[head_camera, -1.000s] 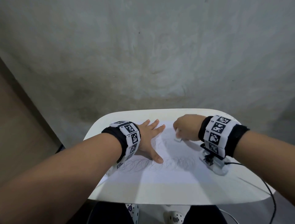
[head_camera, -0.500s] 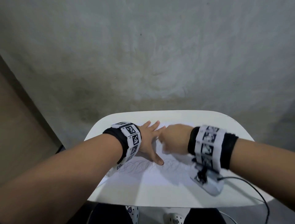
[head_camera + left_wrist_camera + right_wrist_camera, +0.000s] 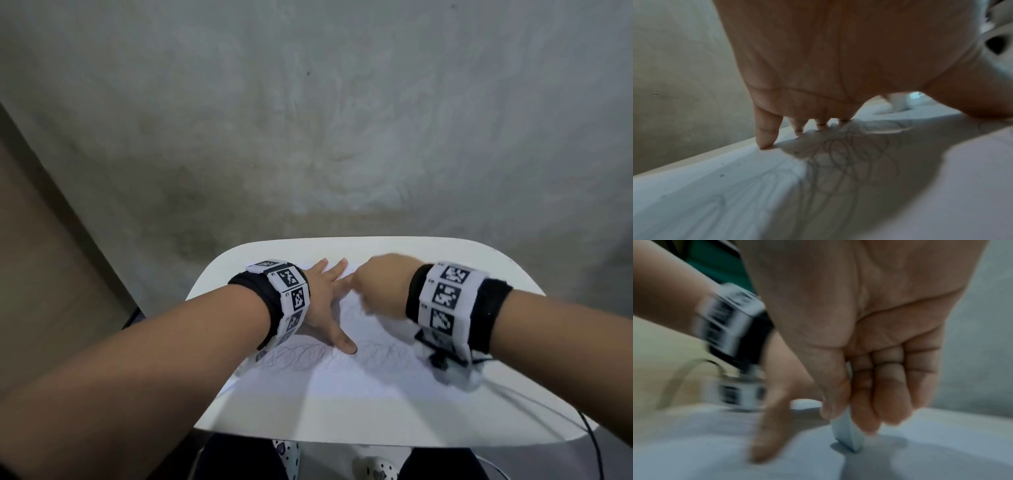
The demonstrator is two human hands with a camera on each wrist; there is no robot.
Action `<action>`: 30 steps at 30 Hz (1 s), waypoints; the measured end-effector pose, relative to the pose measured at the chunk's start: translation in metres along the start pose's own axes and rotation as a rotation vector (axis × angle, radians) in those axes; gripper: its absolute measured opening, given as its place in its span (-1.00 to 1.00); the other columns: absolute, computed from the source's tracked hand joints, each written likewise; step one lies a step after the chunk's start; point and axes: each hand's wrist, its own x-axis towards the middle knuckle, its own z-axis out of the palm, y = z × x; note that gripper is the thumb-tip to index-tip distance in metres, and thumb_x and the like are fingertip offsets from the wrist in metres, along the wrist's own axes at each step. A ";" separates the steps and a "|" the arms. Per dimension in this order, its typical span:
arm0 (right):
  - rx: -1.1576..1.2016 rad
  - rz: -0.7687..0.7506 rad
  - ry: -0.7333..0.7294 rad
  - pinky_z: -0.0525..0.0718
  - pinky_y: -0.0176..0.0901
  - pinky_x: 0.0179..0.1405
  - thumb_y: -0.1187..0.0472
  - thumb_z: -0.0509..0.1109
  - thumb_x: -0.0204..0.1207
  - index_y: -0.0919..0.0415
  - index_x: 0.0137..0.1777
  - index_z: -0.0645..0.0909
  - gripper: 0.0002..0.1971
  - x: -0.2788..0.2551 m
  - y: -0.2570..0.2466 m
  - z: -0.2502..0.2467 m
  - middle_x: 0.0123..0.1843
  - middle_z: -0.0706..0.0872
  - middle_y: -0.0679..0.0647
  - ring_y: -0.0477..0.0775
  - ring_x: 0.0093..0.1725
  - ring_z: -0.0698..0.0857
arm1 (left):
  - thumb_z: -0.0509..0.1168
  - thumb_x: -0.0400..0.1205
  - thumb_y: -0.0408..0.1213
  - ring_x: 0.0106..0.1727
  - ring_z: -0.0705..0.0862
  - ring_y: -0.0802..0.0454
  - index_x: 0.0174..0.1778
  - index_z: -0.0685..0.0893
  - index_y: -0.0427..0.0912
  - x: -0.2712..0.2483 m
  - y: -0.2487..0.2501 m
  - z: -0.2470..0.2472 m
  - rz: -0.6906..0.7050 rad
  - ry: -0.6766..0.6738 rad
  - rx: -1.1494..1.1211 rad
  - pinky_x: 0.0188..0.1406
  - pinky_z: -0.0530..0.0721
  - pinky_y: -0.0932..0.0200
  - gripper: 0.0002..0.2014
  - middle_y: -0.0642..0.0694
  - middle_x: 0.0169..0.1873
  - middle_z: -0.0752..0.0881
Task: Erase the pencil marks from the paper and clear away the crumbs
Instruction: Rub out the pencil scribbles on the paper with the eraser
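The paper lay on the white table, pencil marks across its middle. Beyond the marks, the left hand pressed the paper flat, fingers spread. Just beside it, the right hand pinched the eraser between thumb and fingers, tip on the paper.

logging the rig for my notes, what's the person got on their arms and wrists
Both forearms are bare, no sleeves. Each wrist wears a black fabric band ringed with white square tiles printed with black-and-white fiducial markers: left wristband, right wristband. A small camera unit hangs under the right wrist, with a thin black cable trailing off.
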 end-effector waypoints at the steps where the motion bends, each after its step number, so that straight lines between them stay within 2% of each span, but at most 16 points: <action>1: 0.042 -0.083 -0.021 0.47 -0.21 -0.24 0.19 0.40 0.54 0.10 0.17 0.66 -0.78 -0.006 -0.009 0.004 0.05 0.76 0.00 0.04 -0.10 0.64 | 0.41 0.33 0.46 0.70 -0.39 -0.04 0.67 -0.39 0.22 0.000 0.001 0.000 0.000 0.009 -0.001 0.61 -0.03 -0.36 0.27 0.13 0.66 -0.47; 3: 0.118 -0.062 -0.040 0.47 -0.18 -0.19 0.19 0.37 0.55 0.08 0.18 0.68 -0.78 -0.006 -0.002 0.001 -0.03 0.74 0.01 0.04 -0.13 0.59 | 0.41 0.35 0.45 0.70 -0.40 -0.03 0.65 -0.43 0.22 -0.001 0.000 0.000 0.006 0.006 -0.007 0.61 -0.02 -0.35 0.27 0.13 0.65 -0.47; 6: 0.048 0.116 0.023 0.60 -0.12 -0.11 0.18 0.29 0.57 0.23 0.09 0.70 -0.77 0.007 0.018 -0.006 -0.09 0.72 0.03 0.13 -0.07 0.68 | 0.37 0.35 0.48 0.69 -0.42 -0.06 0.64 -0.47 0.21 -0.001 0.000 0.000 0.002 -0.021 0.017 0.60 -0.06 -0.41 0.27 0.12 0.65 -0.49; 7: 0.026 0.105 0.021 0.59 -0.13 -0.12 0.18 0.30 0.58 0.24 0.11 0.69 -0.78 0.007 0.014 -0.007 -0.06 0.71 0.04 0.14 -0.04 0.68 | 0.38 0.35 0.48 0.69 -0.41 -0.06 0.64 -0.46 0.22 -0.001 0.001 -0.001 -0.001 -0.021 0.013 0.60 -0.06 -0.41 0.27 0.11 0.65 -0.49; 10: 0.023 -0.089 -0.047 0.43 -0.25 -0.19 0.18 0.40 0.56 0.14 0.28 0.65 -0.70 0.000 -0.015 0.000 0.13 0.73 0.00 0.08 0.15 0.67 | 0.43 0.37 0.40 0.69 -0.41 -0.08 0.69 -0.29 0.26 -0.004 0.003 -0.002 0.006 -0.012 -0.007 0.63 -0.05 -0.35 0.19 0.08 0.66 -0.48; 11: 0.038 -0.092 -0.056 0.44 -0.24 -0.17 0.17 0.39 0.55 0.13 0.29 0.65 -0.69 0.003 -0.013 0.001 0.14 0.74 -0.01 0.07 0.15 0.68 | 0.43 0.38 0.40 0.69 -0.41 -0.08 0.69 -0.28 0.27 -0.004 0.002 -0.002 0.014 -0.006 -0.015 0.63 -0.05 -0.34 0.19 0.08 0.66 -0.47; 14: 0.044 0.102 0.001 0.59 -0.15 -0.14 0.16 0.34 0.53 0.17 0.16 0.71 -0.74 0.011 0.009 -0.008 -0.03 0.77 0.04 0.11 -0.04 0.71 | 0.39 0.35 0.47 0.69 -0.41 -0.06 0.63 -0.46 0.24 -0.002 0.000 -0.001 0.009 -0.019 0.002 0.60 -0.04 -0.39 0.27 0.11 0.66 -0.47; 15: 0.010 0.111 0.004 0.63 -0.12 -0.07 0.17 0.32 0.54 0.19 0.16 0.71 -0.74 0.011 0.008 -0.009 -0.02 0.77 0.04 0.12 -0.03 0.71 | 0.39 0.35 0.47 0.69 -0.42 -0.06 0.64 -0.46 0.23 -0.001 0.000 0.000 0.000 -0.019 0.002 0.60 -0.04 -0.38 0.27 0.11 0.67 -0.45; 17: -0.019 0.032 -0.065 0.59 -0.04 0.18 0.16 0.32 0.61 0.22 0.30 0.65 -0.69 0.004 -0.011 -0.013 0.23 0.72 0.10 0.15 0.22 0.66 | 0.43 0.36 0.41 0.69 -0.42 -0.05 0.70 -0.32 0.23 -0.003 0.003 -0.002 -0.011 -0.017 -0.010 0.62 -0.05 -0.34 0.23 0.12 0.68 -0.42; 18: 0.005 -0.023 -0.080 0.55 -0.02 0.22 0.15 0.31 0.63 0.23 0.37 0.59 -0.65 -0.002 -0.021 -0.012 0.34 0.66 0.14 0.19 0.33 0.60 | 0.45 0.38 0.37 0.69 -0.43 -0.04 0.72 -0.26 0.22 -0.004 0.004 -0.002 -0.009 -0.017 -0.014 0.64 -0.06 -0.32 0.20 0.11 0.67 -0.44; 19: 0.038 -0.063 -0.081 0.54 -0.02 0.15 0.15 0.31 0.63 0.23 0.40 0.57 -0.63 -0.004 -0.024 -0.009 0.36 0.64 0.15 0.21 0.34 0.59 | 0.45 0.39 0.36 0.69 -0.42 -0.04 0.72 -0.24 0.20 -0.005 0.005 -0.003 -0.004 -0.014 -0.014 0.65 -0.07 -0.31 0.19 0.10 0.66 -0.46; 21: 0.088 0.006 -0.055 0.58 -0.07 -0.02 0.15 0.33 0.58 0.20 0.30 0.64 -0.68 0.004 -0.008 -0.010 0.14 0.71 0.11 0.19 0.11 0.68 | 0.39 0.38 0.44 0.70 -0.40 -0.05 0.69 -0.36 0.18 -0.005 0.003 -0.002 0.011 -0.003 0.001 0.62 -0.04 -0.35 0.23 0.10 0.67 -0.45; 22: 0.093 0.067 -0.019 0.59 -0.10 -0.10 0.16 0.32 0.55 0.20 0.18 0.69 -0.73 0.007 0.004 -0.011 -0.02 0.72 0.07 0.15 -0.03 0.68 | 0.35 0.37 0.49 0.70 -0.39 -0.06 0.67 -0.43 0.17 -0.003 0.001 0.000 0.018 -0.001 0.017 0.61 -0.03 -0.37 0.25 0.11 0.67 -0.45; 24: 0.065 0.120 0.005 0.55 -0.16 -0.25 0.18 0.28 0.53 0.22 -0.01 0.70 -0.80 0.012 0.013 -0.008 -0.21 0.66 0.03 0.13 -0.16 0.63 | 0.31 0.34 0.54 0.70 -0.40 -0.05 0.64 -0.49 0.17 -0.003 -0.008 0.005 0.027 -0.003 0.032 0.60 -0.05 -0.38 0.28 0.13 0.66 -0.46; 26: 0.040 0.099 -0.001 0.50 -0.19 -0.32 0.19 0.25 0.53 0.25 -0.10 0.66 -0.82 0.012 0.011 -0.006 -0.26 0.63 0.04 0.14 -0.21 0.60 | 0.33 0.32 0.54 0.69 -0.40 0.00 0.65 -0.47 0.18 -0.005 -0.021 0.008 0.018 -0.013 0.046 0.63 -0.06 -0.38 0.29 0.17 0.65 -0.47; 30: 0.049 0.115 -0.042 0.49 -0.17 -0.24 0.22 0.25 0.55 0.31 -0.01 0.65 -0.80 0.012 0.009 -0.008 -0.19 0.65 0.07 0.18 -0.14 0.63 | 0.39 0.29 0.51 0.68 -0.42 0.04 0.63 -0.48 0.23 -0.009 -0.039 0.014 -0.002 -0.037 0.029 0.63 -0.06 -0.41 0.32 0.23 0.61 -0.51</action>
